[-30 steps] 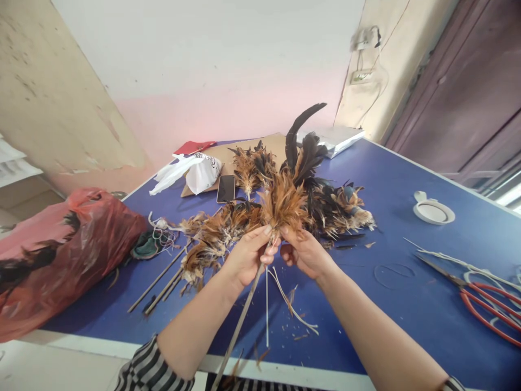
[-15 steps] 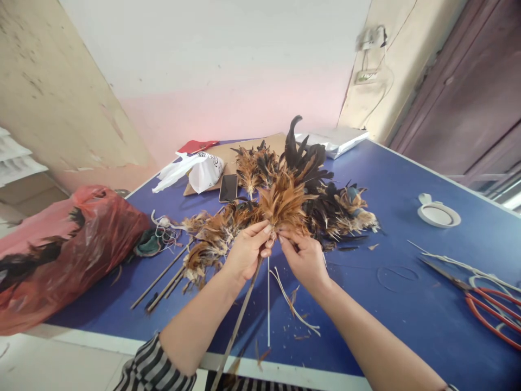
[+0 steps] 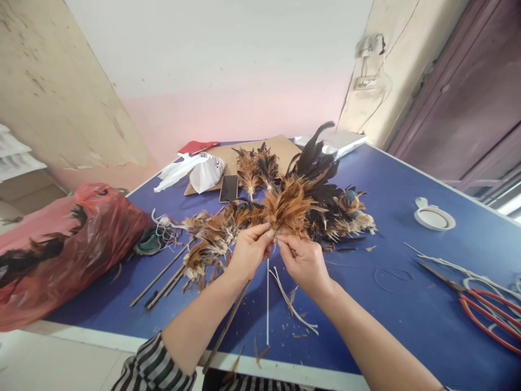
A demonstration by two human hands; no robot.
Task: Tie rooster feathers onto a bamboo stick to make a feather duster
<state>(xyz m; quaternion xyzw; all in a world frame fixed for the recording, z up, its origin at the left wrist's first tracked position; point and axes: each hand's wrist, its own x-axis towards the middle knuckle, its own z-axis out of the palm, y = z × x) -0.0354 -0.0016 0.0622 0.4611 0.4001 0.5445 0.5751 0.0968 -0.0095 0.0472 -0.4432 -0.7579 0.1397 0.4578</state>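
My left hand (image 3: pixel 247 254) is closed around a thin wooden stick (image 3: pixel 222 332) just under a tuft of brown and black feathers (image 3: pixel 299 198) bound to its top. My right hand (image 3: pixel 303 260) pinches the base of that feather tuft from the right, fingertips almost touching the left hand's. The stick slants down toward my body past the table's front edge. A thin white strip (image 3: pixel 267 301) hangs down from where the hands meet.
Loose feather bunches (image 3: pixel 211 239) and bare sticks (image 3: pixel 160 279) lie on the blue table (image 3: pixel 407 293). A red plastic bag (image 3: pixel 61 244) of feathers sits left. Red-handled scissors (image 3: pixel 484 307), a white round holder (image 3: pixel 433 217), a phone (image 3: pixel 228 188) and a white bag (image 3: pixel 199 171) lie around.
The feather tuft has turned and tipped to the right, its long black feather now lower. Both hands stayed together at its base, shifting slightly.
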